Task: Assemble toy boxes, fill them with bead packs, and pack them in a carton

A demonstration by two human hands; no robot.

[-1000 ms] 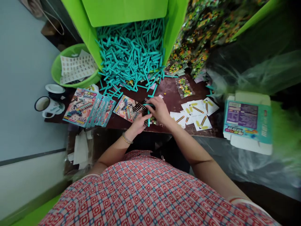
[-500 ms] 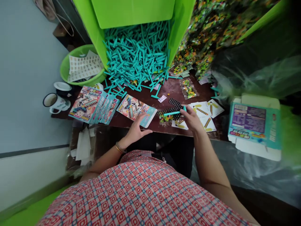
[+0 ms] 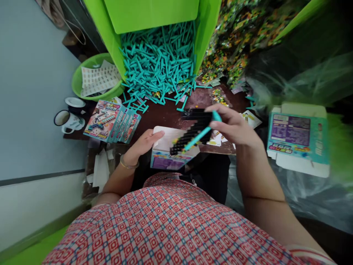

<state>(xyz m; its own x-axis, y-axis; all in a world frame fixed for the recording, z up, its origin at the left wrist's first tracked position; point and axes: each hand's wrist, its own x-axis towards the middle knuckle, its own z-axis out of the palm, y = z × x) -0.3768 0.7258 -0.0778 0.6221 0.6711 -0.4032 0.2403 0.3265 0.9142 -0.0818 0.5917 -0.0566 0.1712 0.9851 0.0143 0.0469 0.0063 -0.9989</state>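
My left hand (image 3: pixel 142 144) is closed on the side of a small printed cardboard box (image 3: pixel 168 161), tilted at the table's front edge with its white flap up. My right hand (image 3: pixel 234 123) grips black studded toy pieces (image 3: pixel 190 134) together with a teal T-shaped stick (image 3: pixel 199 138). The lower ends of these pieces are over the box's opening; how far inside they reach I cannot tell. Bits of yellow and green show beside them, probably small bricks, blurred. Partly behind my right hand lie white printed sheets (image 3: pixel 251 118).
A green bin spills teal sticks (image 3: pixel 160 62) onto the table. Bagged coloured bricks (image 3: pixel 220 66) heap at back right. Left stand printed boxes (image 3: pixel 103 119), an enamel mug (image 3: pixel 68 121) and a green basin (image 3: pixel 96 96). A flattened box (image 3: pixel 298 138) is at right.
The box has come up off the table and stands open in my left hand. My right hand has picked up the black pieces with the teal stick and brought them over the box.
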